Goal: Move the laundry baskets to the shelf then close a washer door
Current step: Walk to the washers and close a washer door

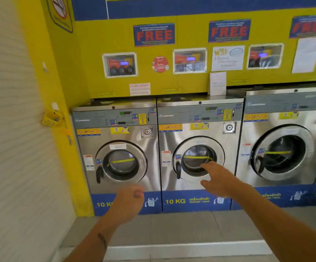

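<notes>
Three steel front-loading washers stand in a row against a yellow wall. The middle washer's round door (195,144) has a glass window and a black handle (178,170) on its left side; it looks pushed against the machine. My right hand (218,179) reaches out with fingers spread over the lower right of that door, and whether it touches I cannot tell. My left hand (128,202) hangs loosely curled and holds nothing, low in front of the left washer (119,163). No laundry baskets or shelf are in view.
The right washer (283,154) is larger, its door seeming slightly ajar. A small yellow basket (51,118) hangs on the left wall beside a white shutter. The washers stand on a raised tiled step (181,250) with a white edge near my feet.
</notes>
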Tool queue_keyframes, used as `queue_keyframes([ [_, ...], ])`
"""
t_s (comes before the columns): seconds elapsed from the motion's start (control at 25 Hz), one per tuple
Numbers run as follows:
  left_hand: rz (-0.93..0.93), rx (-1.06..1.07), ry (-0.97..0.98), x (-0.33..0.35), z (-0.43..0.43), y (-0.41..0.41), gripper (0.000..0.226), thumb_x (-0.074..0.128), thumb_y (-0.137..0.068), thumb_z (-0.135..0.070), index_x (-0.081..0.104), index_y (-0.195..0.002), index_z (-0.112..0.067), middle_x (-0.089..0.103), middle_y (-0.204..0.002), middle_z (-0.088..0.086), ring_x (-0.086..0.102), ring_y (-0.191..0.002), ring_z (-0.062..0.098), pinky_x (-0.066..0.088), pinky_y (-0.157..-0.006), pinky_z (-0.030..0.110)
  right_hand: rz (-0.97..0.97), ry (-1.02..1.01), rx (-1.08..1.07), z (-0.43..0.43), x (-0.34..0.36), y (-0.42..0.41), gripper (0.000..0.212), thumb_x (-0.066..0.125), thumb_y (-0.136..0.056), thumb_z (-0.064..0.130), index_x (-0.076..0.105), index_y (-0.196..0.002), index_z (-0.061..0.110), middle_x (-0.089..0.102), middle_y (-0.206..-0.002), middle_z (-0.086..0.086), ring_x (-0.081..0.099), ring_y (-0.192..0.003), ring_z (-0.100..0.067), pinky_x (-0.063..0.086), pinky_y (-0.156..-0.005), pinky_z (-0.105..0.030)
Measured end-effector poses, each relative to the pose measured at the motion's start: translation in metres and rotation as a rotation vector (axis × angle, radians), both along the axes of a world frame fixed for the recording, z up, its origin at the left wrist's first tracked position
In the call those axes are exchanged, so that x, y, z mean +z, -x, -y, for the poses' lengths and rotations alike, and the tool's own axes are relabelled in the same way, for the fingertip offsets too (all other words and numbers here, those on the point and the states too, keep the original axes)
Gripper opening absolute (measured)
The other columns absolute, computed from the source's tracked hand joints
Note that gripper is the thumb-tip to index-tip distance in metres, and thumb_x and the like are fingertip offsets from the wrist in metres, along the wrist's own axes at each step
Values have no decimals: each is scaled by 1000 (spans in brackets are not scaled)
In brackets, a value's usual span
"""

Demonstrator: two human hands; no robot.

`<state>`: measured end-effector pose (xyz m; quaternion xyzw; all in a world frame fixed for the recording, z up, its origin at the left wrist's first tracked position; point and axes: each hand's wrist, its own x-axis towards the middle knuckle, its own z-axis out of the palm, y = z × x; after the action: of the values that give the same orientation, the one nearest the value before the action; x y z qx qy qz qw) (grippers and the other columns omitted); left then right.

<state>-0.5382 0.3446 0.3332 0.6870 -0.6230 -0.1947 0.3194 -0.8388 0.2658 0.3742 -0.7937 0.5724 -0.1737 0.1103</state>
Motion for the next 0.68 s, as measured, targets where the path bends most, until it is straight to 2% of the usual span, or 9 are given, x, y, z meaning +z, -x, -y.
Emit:
queue_keyframes([
  [0.08,-2,-15,11,-7,53,12,14,50,-90,-6,58,-83,-15,59,-86,5,56,-78,19,49,-75,35,-8,-7,5,49,-6,7,63,62,-83,36,42,-140,17,46,-138,-6,47,-123,-27,43,-100,-38],
  [0.12,-12,-32,15,-14,82,17,15,52,-90,-6,66,-92,-12,65,-94,5,60,-83,18,51,-79,33,-17,-17,9,75,-12,9,64,62,-83,37,41,-140,18,46,-139,-5,47,-124,-27,43,-100,-38],
  [0.16,-19,-48,6,-18,108,21,22,52,-91,-9,68,-106,-14,68,-102,3,62,-86,16,52,-76,25,-25,-24,9,99,-19,10,65,62,-82,37,41,-141,19,46,-139,-5,47,-124,-27,43,-100,-37],
  [0.24,-44,-71,2,-24,163,25,31,53,-92,-14,64,-119,-22,68,-110,-2,64,-87,11,47,-69,14,-39,-39,8,144,-29,10,67,60,-81,39,40,-141,19,45,-140,-4,46,-125,-26,42,-101,-37],
  [0.32,-105,-117,25,-32,224,30,36,55,-90,-16,62,-124,-25,66,-114,-4,65,-95,13,51,-75,21,-57,-52,5,193,-37,10,66,59,-80,37,42,-140,18,45,-141,-5,46,-126,-27,42,-103,-37],
  [0.4,-150,-163,46,-38,286,40,36,57,-89,-16,61,-122,-29,66,-113,-5,65,-100,13,53,-83,26,-67,-58,-5,244,-41,12,65,58,-78,34,43,-139,18,46,-140,-6,46,-125,-27,43,-103,-38],
  [0.52,-172,-250,47,-45,381,61,36,57,-87,-15,60,-100,-48,62,-102,-20,62,-95,7,51,-76,18,-86,-75,-56,321,-40,23,64,56,-77,32,44,-138,20,47,-137,-5,48,-122,-27,44,-102,-41],
  [0.56,-152,-278,34,-48,409,69,37,57,-85,-16,58,-98,-51,59,-103,-23,60,-97,6,48,-79,16,-80,-74,-75,344,-40,29,61,57,-77,31,46,-136,20,48,-136,-5,49,-121,-27,45,-101,-41],
  [0.68,-74,-360,-25,-56,477,94,47,60,-80,-28,48,-112,-60,51,-117,-23,53,-101,-4,41,-87,10,-75,-100,-105,405,-41,46,60,60,-78,31,46,-135,21,49,-134,-5,49,-119,-26,47,-99,-42],
])
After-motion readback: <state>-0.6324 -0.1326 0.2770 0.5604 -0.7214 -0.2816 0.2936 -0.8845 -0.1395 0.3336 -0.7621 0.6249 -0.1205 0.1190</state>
